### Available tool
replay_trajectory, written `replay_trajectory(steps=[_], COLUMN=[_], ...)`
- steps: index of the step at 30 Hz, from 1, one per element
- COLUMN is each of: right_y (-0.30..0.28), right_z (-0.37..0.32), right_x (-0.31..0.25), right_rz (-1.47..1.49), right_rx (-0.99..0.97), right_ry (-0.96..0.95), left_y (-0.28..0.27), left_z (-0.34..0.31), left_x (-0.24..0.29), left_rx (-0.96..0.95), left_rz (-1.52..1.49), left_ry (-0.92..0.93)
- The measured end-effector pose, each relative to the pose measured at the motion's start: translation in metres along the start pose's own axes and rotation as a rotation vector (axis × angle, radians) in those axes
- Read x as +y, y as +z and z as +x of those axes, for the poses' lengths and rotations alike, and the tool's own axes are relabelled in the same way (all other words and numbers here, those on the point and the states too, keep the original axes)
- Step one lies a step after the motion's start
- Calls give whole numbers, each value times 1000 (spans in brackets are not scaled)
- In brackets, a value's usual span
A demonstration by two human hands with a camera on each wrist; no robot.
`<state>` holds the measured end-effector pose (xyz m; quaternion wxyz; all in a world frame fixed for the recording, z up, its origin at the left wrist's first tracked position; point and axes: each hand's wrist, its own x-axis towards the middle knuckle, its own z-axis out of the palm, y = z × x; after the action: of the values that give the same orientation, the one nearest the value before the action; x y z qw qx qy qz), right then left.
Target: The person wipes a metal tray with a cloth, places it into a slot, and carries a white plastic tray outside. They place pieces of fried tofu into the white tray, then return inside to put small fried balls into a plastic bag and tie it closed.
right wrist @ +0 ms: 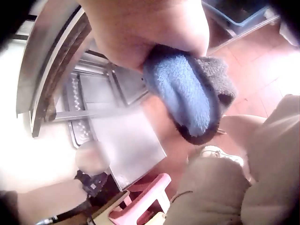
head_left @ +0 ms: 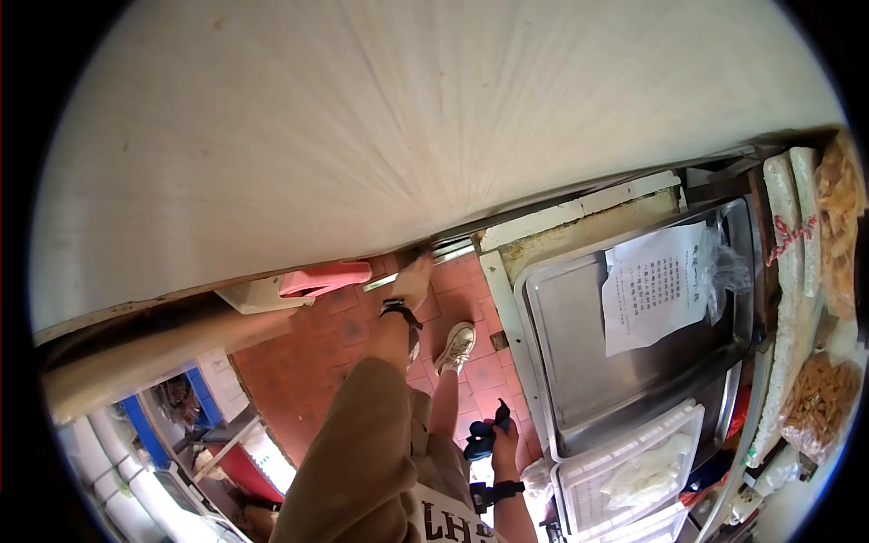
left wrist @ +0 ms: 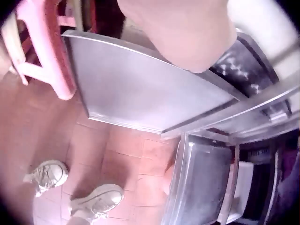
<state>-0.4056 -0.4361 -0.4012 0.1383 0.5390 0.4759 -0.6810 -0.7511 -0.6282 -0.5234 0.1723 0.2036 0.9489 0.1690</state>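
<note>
My left hand [head_left: 414, 279] reaches down beside the edge of a large white surface [head_left: 434, 118]. In the left wrist view the hand [left wrist: 187, 37] is over a grey metal panel [left wrist: 140, 89]; its fingers are out of sight, and whether it touches the panel cannot be told. The right wrist view shows this left hand [right wrist: 91, 157] blurred near the panel [right wrist: 131, 150]. Lower in the head view, my right hand [head_left: 507, 445] grips a dark blue cloth item [head_left: 482, 438]. Close up, that item [right wrist: 185, 93] has fluffy light blue, grey and dark parts.
A steel tray [head_left: 570, 362] with a printed sheet [head_left: 654, 285] stands at the right, above a translucent plastic box [head_left: 579, 507]. Bagged food [head_left: 819, 394] lies farther right. A pink stool [left wrist: 42, 47] stands beside the panel, on red floor tiles [head_left: 317, 362].
</note>
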Motion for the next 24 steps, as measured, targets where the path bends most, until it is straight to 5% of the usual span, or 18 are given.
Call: replay_trajectory(steps=[2,4,7,9,18,19,22,24], right_y=[0,4,9,12,27,29,33,38], right_z=[3,1,-4,0,0,0,-3,-5], right_x=[1,-7,-10,-4,6,5,-3,-8], right_rz=[6,-3,-7,11,28,31,-1,41], right_rx=[23,16,24,12,-26,-20,16,3], right_ry=[-26,-27,-46,-44,11,13,14,-8], left_y=[-3,-1,57,74,158,74,168,152], left_z=[-24,-48,-71,-71,-24,-26,-14,-5], left_x=[-15,-42,-93,-106,-114,-49,-88,-66], left_rx=[407,336,789,654,461,598,497,450], left_rz=[47,-136,17,-333,-563,-561,-696,-767], left_ry=[-170,-603,-980,-1111,-1177,-1017,-968,-970])
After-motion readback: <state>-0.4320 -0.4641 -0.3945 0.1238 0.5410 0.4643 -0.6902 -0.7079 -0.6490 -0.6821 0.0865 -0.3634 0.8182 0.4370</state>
